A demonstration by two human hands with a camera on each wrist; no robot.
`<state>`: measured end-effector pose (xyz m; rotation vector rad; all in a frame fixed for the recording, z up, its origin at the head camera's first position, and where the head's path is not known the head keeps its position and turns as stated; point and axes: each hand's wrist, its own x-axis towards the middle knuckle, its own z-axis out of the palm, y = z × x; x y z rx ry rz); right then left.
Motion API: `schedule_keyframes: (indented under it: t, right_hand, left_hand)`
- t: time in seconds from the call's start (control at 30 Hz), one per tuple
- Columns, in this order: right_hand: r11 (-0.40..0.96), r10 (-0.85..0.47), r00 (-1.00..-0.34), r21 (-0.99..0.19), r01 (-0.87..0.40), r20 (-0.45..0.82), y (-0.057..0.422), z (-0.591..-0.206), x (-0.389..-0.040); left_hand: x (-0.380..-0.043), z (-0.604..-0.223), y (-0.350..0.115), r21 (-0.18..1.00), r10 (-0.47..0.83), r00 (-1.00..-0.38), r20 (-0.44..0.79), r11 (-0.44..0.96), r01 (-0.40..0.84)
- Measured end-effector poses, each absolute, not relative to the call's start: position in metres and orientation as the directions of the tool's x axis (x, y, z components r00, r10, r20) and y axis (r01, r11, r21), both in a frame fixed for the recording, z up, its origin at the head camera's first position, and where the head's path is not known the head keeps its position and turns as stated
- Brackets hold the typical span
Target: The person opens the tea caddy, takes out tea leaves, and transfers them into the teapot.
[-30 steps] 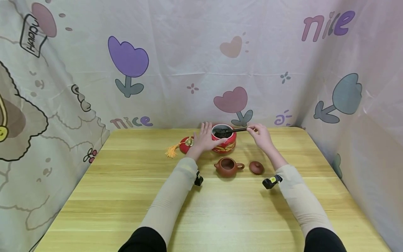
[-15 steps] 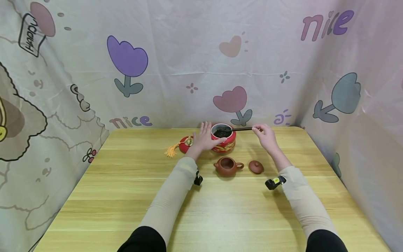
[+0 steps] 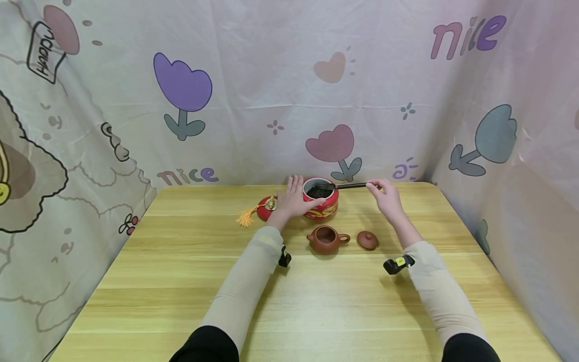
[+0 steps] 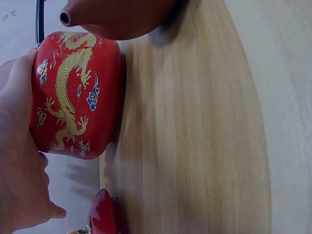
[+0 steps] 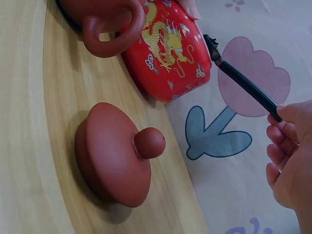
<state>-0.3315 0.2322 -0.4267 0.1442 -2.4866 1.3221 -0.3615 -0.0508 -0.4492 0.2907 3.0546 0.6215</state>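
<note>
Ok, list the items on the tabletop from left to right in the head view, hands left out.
Orange tassel → red lid → red jar → brown lid. I skip the teapot, which overlaps the jar's span.

So we're looking at two long cream-coloured sleeves here, the left cream sleeve [image 3: 244, 284] and the right cream sleeve [image 3: 441, 291], both plain cloth with a few faint creases. Further up we get black fabric, a left black sleeve [image 3: 208, 346] and a right black sleeve [image 3: 470, 348], solid and matching. Past the cuffs, left hand [image 3: 293, 202] and right hand [image 3: 387, 198] are bare. We've also got a chunky little black camera on the left wrist [image 3: 284, 258] and its twin on the right wrist [image 3: 397, 265], that one showing a bright yellow patch [image 3: 400, 261], markings too small to read.
</note>
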Motion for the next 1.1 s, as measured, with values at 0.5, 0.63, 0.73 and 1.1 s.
schedule_keyframes:
  t: [0.5, 0.63, 0.73, 1.1]
  right_hand:
    - [0.565, 0.104, -0.949, -0.803, -0.190, 0.297, 0.253, -0.419, -0.312]
    - [0.571, 0.108, -0.946, -0.798, -0.193, 0.306, 0.258, -0.416, -0.303]
    - [0.559, 0.113, -0.942, -0.804, -0.203, 0.317, 0.261, -0.415, -0.296]
    - [0.547, 0.083, -0.935, -0.800, -0.246, 0.345, 0.260, -0.407, -0.266]
  left_hand:
    - [-0.358, -0.447, -0.051, 0.399, 0.191, -0.981, 0.027, 0.898, 0.186]
    - [-0.358, -0.448, -0.051, 0.391, 0.186, -0.982, 0.024, 0.902, 0.180]
    - [-0.358, -0.449, -0.051, 0.389, 0.186, -0.982, 0.016, 0.904, 0.177]
    - [-0.359, -0.449, -0.052, 0.403, 0.190, -0.982, 0.011, 0.898, 0.178]
